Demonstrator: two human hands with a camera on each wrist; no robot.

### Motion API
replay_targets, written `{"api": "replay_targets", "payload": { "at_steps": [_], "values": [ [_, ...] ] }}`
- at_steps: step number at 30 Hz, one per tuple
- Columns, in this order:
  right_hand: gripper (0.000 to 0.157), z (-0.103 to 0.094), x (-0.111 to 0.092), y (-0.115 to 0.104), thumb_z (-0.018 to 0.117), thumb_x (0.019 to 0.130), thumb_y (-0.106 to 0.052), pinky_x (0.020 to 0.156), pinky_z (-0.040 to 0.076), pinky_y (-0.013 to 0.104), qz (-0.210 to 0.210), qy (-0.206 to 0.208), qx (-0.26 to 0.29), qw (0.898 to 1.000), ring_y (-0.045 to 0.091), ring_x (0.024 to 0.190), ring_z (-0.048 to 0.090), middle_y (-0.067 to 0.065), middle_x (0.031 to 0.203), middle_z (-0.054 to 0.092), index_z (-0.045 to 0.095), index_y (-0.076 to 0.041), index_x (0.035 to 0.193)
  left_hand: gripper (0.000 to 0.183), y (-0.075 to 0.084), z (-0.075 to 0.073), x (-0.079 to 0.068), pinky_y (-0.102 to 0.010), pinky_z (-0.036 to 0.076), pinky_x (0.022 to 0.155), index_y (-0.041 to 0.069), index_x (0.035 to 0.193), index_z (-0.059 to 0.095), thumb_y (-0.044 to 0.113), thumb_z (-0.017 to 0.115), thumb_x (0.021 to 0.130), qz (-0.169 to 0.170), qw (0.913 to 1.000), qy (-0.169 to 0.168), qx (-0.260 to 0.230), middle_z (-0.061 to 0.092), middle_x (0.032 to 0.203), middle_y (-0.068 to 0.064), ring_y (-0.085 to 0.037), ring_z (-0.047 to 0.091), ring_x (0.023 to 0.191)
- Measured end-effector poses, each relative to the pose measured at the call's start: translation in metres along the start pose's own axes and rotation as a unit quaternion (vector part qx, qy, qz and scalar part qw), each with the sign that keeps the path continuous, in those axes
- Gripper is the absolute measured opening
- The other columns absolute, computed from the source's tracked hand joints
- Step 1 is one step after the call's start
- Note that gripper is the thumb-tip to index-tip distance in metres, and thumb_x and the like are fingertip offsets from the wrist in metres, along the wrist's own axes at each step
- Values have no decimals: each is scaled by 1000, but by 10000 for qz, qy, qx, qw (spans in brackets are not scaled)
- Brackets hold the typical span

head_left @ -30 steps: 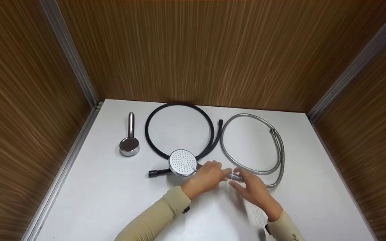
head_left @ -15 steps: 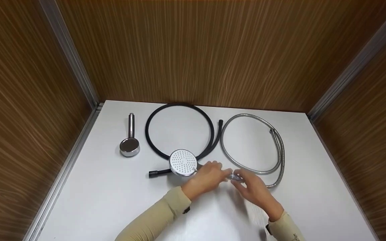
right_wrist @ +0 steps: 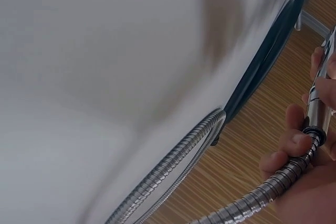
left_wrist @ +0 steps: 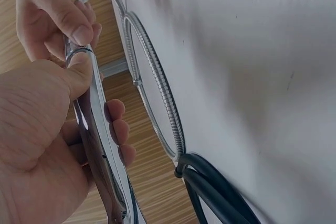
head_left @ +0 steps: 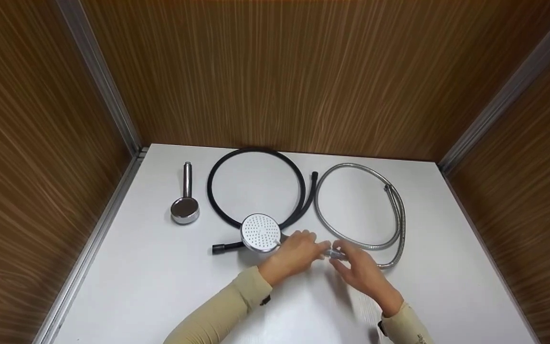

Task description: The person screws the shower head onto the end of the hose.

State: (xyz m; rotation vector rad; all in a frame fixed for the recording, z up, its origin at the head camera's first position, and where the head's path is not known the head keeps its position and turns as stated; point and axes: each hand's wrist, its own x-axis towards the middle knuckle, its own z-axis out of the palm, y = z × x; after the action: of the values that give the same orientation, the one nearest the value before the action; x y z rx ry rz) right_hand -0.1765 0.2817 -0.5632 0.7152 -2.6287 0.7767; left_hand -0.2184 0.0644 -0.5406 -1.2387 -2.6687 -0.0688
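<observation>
One shower handle (left_wrist: 98, 124) lies inside the curled left grip (head_left: 294, 253); the right grip (head_left: 362, 271) (just beside) holds the hose end (right_wrist: 317, 115).

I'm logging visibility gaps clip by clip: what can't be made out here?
- Head: white-faced shower head, its handle mostly behind the left hand.
- Head: steel hose stretch inside the right hand.
- Head: right sleeve mark, too small.
- Left wrist: shower head's far end, cut off by bottom edge.

Glossy chrome shower handle (left_wrist: 100, 140), shiny ribbed metal hose (right_wrist: 262, 193), smooth black hose (left_wrist: 215, 188), cloth sleeve (head_left: 222, 306), wood-grain panels (head_left: 275, 71)
</observation>
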Motion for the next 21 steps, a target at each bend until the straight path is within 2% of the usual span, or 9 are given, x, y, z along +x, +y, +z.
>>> {"api": "replay_targets", "payload": {
  "at_steps": [4,7,11,16,21],
  "values": [
    [31,0,-1,0,82,89,-7,80,61,41,29,-67,-20,10000,19,94,74,1,103,74,68,-9,116,26,0,0,0,-29,50,76,29,123,65,42,64,101,-11,10000,7,29,69,91,2,-16,62,83],
    [28,1,-2,1,80,91,-10,82,61,42,103,-63,-11,9999,20,96,74,2,105,74,69,-9,117,26,1,0,-1,-30,52,76,29,124,64,44,64,102,42,9996,68,268,69,90,2,-16,64,84],
    [34,3,-3,1,81,91,-12,78,59,42,240,-55,21,9997,18,89,72,0,100,73,67,-8,121,28,1,1,-2,-30,53,77,31,126,64,45,62,102,94,9986,128,502,69,90,2,-17,66,85],
    [41,2,-3,1,83,86,-6,71,57,38,197,-55,43,9998,18,83,74,-2,87,69,62,-7,121,28,1,1,-2,-30,53,78,31,127,65,44,62,102,31,9994,52,337,70,92,2,-16,64,86],
    [37,1,-1,2,83,86,-4,77,61,41,-30,-41,-4,10000,21,94,77,1,98,74,64,-9,117,28,1,2,-1,-30,52,77,30,127,65,43,63,102,37,9996,40,279,69,92,2,-16,64,85]
  ]
}}
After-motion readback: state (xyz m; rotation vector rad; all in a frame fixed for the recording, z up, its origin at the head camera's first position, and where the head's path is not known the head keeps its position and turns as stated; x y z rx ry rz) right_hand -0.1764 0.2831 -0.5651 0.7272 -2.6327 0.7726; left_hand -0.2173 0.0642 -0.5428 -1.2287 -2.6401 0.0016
